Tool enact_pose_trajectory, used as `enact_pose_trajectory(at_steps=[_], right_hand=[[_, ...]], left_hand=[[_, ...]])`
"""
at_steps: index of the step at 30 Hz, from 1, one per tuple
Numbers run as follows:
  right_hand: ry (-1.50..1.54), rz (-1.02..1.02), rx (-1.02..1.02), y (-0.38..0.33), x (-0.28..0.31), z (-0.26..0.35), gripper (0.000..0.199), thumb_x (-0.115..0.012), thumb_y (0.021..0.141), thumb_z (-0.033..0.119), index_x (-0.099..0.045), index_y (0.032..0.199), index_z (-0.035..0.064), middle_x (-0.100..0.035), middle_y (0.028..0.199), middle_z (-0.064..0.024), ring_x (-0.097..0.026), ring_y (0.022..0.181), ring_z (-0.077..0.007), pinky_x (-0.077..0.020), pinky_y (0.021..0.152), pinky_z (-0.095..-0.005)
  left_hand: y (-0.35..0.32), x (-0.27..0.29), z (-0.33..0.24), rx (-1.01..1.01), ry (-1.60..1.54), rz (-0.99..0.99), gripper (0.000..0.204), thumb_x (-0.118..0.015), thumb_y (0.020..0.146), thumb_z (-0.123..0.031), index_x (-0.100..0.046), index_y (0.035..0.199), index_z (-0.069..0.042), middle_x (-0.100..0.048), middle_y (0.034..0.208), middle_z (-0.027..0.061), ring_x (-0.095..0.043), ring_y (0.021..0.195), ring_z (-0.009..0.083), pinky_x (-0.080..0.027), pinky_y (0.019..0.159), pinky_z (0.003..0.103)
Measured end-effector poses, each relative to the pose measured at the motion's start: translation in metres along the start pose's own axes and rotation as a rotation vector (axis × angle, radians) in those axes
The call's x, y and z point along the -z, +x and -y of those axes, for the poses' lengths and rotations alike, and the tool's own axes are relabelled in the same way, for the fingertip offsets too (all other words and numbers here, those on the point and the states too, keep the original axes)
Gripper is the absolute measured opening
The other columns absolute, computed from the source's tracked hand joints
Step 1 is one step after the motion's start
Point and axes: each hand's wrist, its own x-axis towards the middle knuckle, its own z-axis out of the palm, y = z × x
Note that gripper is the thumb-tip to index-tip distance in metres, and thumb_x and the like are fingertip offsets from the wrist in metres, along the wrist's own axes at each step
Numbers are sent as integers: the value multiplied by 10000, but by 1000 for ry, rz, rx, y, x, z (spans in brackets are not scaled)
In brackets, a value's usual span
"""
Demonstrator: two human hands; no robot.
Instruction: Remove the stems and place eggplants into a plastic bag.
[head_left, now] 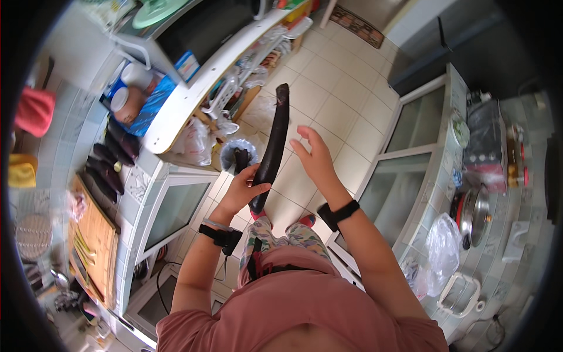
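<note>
A long dark purple eggplant point(274, 149) stands nearly upright before me, its stem end pointing away. My left hand point(241, 190) grips it near the lower end, thumb across the front. To its right, my right hand point(315, 154) is raised with fingers apart and holds nothing; a gap separates it from the eggplant. Behind my left hand, a lined waste bin point(239, 154) on the floor has something dark in it. Several more eggplants point(105, 167) lie on the left counter.
On the left counter lies a wooden cutting board point(94, 246) with green bean-like strips and a knife point(82, 267). A white-edged shelf point(193, 97) juts out beyond it. Along the right counter are a lidded pot point(478, 217), a plastic bag point(443, 249) and a gas stove point(484, 141).
</note>
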Motion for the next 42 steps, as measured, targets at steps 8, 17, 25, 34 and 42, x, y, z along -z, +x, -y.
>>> enact_pose_trajectory(at_steps=[8,17,25,34,42], right_hand=[[411,4,-263,44,-105,42,449,-789,789,203,-533,1073,-34,-645,889,-76,-604,766,-119,-494,699,-262],[236,155,-227,63,-136,48,223,-739,825,145,-595,877,-17,-683,839,-92,-652,804,-141,-506,708,-265],[-486,259,568,90,-148,29,139,-675,825,138,-585,829,32,-631,907,-116,-611,784,-338,-519,680,-397],[-133,488,521,135,-171,-21,138,-673,831,81,-550,865,29,-635,842,-112,-630,706,-279,-505,619,-376],[130,744,-211,145,-201,-75,148,-695,844,97,-581,881,11,-637,727,-69,-610,655,-168,-505,606,-286]], left_hand=[[-44,64,16,-340,595,-405,601,-804,659,-113,-598,1224,-120,-565,992,132,-553,914,331,-461,827,405],[-68,97,52,-267,745,-734,577,-785,654,-97,-625,1206,-154,-538,1031,102,-505,988,325,-408,892,426],[-74,90,59,-103,733,-809,540,-767,667,-113,-637,1189,-164,-536,1028,99,-509,996,323,-395,901,423],[-70,75,65,15,603,-797,518,-750,682,-148,-628,1185,-160,-563,1009,112,-525,1000,330,-413,911,419],[-76,61,82,74,501,-869,525,-743,689,-140,-619,1199,-156,-569,1010,111,-528,1002,332,-411,918,416]])
